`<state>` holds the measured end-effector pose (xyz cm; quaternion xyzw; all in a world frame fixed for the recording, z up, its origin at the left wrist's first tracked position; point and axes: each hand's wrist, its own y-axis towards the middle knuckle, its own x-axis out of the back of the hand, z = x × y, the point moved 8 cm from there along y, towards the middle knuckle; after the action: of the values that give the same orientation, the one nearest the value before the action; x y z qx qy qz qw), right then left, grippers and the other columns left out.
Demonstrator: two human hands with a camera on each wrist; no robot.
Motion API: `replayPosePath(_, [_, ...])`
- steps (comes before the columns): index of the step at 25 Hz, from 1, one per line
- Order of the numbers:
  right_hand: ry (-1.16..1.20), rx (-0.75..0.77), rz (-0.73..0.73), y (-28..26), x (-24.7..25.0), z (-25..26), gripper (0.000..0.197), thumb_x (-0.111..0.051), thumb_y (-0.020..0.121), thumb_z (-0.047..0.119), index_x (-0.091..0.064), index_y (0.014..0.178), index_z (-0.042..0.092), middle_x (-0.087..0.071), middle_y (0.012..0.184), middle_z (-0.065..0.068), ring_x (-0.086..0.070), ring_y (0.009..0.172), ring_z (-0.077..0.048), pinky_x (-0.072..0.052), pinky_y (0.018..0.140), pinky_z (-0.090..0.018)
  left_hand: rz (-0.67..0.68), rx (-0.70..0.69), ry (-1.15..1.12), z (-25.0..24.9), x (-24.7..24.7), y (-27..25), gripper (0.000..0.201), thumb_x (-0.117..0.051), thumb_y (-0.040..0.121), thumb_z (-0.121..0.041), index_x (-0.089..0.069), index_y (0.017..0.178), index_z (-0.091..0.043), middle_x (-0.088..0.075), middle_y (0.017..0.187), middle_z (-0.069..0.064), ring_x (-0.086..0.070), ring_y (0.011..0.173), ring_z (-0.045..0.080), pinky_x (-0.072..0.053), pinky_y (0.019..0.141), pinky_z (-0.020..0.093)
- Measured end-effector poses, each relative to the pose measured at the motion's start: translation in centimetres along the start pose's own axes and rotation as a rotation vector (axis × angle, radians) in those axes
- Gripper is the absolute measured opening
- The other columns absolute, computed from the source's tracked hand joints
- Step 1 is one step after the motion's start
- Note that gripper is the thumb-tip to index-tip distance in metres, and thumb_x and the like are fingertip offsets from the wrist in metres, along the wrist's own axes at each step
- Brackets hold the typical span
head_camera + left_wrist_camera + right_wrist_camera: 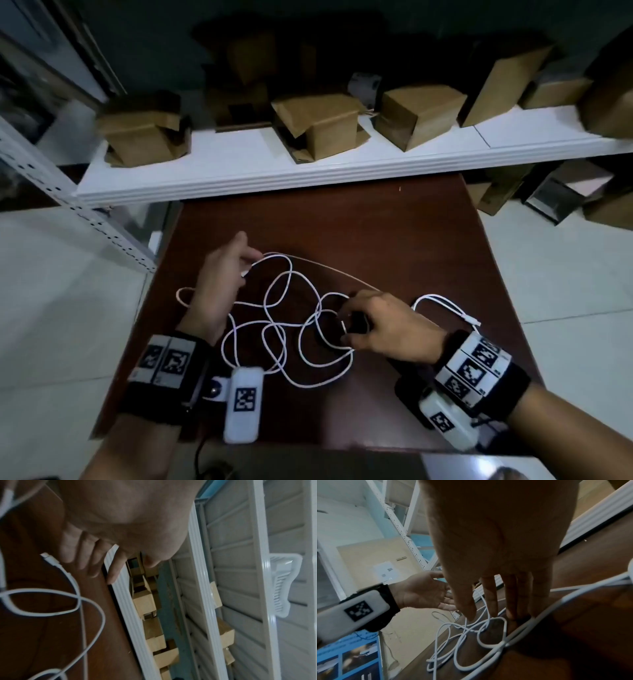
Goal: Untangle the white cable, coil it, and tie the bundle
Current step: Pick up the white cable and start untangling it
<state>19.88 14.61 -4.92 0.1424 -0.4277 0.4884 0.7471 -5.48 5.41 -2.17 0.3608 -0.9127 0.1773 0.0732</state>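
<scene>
Head view: the cable (pixel 291 329) lies in tangled loops on the table (pixel 394 240) between both hands. The left hand (pixel 219 281) hangs over its far left loop with fingers loose; whether it touches the strand is unclear. The right hand (pixel 383 325) sets its fingertips down on a loop.

Left wrist view: relaxed fingers (pixel 82 555) hover just beside the connector (pixel 49 558), holding nothing.

Right wrist view: straight fingers (pixel 513 599) press down among the loops (pixel 471 642).

The cable (pixel 291 329) lies on the table (pixel 394 233) between my hands, with a shelf (pixel 239 171) of boxes (pixel 322 126) behind.
</scene>
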Motion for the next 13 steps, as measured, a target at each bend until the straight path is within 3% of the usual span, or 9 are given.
replayPosePath(2, [-0.030,-0.029,0.015,-0.4,-0.2,0.4,0.047,-0.071,0.077,0.053,-0.070,0.118,0.031,-0.062,0.111,0.009,-0.062,0.102,-0.011,-0.050,0.092,-0.031,0.153,0.094,0.214,1.3,-2.1,-0.6,0.075,-0.034,0.093,-0.076,-0.084,0.087,-0.020,-0.070,0.131,0.003,-0.062,0.122,0.024,-0.040,0.116,0.053])
replayPosePath(4, [-0.043,-0.038,0.028,-0.9,-0.5,0.7,0.047,-0.071,0.078,0.051,-0.069,0.118,0.029,-0.062,0.115,0.006,-0.062,0.107,-0.015,-0.049,0.095,-0.033,0.281,0.142,0.331,2.3,-4.2,-1.1,0.082,-0.031,0.095,-0.080,-0.084,0.089,-0.018,-0.062,0.136,-0.001,-0.059,0.124,0.024,-0.038,0.117,0.053])
replayPosePath(7, [-0.090,-0.057,0.071,-2.1,-0.4,0.9,0.047,-0.073,0.080,0.046,-0.066,0.121,0.025,-0.060,0.122,0.001,-0.060,0.115,-0.019,-0.048,0.099,-0.033,0.343,0.132,0.383,2.0,-5.1,-1.3,0.083,-0.031,0.099,-0.079,-0.083,0.088,-0.015,-0.066,0.127,-0.003,-0.066,0.111,0.021,-0.043,0.113,0.050])
replayPosePath(10, [-0.175,-0.053,0.129,-2.8,-0.6,1.3,0.045,-0.074,0.082,0.043,-0.064,0.121,0.023,-0.056,0.125,-0.003,-0.057,0.117,-0.023,-0.048,0.098,-0.032,0.344,0.106,0.361,1.7,-4.9,-2.1,0.089,-0.028,0.099,-0.078,-0.085,0.080,-0.012,-0.080,0.104,0.008,-0.075,0.099,0.024,-0.051,0.108,0.045])
replayPosePath(13, [-0.142,-0.044,0.044,-2.0,0.3,2.8,0.043,-0.074,0.085,0.044,-0.060,0.119,0.021,-0.054,0.120,-0.004,-0.056,0.114,-0.024,-0.046,0.097,-0.033,0.337,0.112,0.173,1.0,-5.6,-3.2,0.090,-0.024,0.107,-0.066,-0.081,0.077,-0.004,-0.081,0.094,0.020,-0.075,0.100,0.035,-0.058,0.095,0.041])
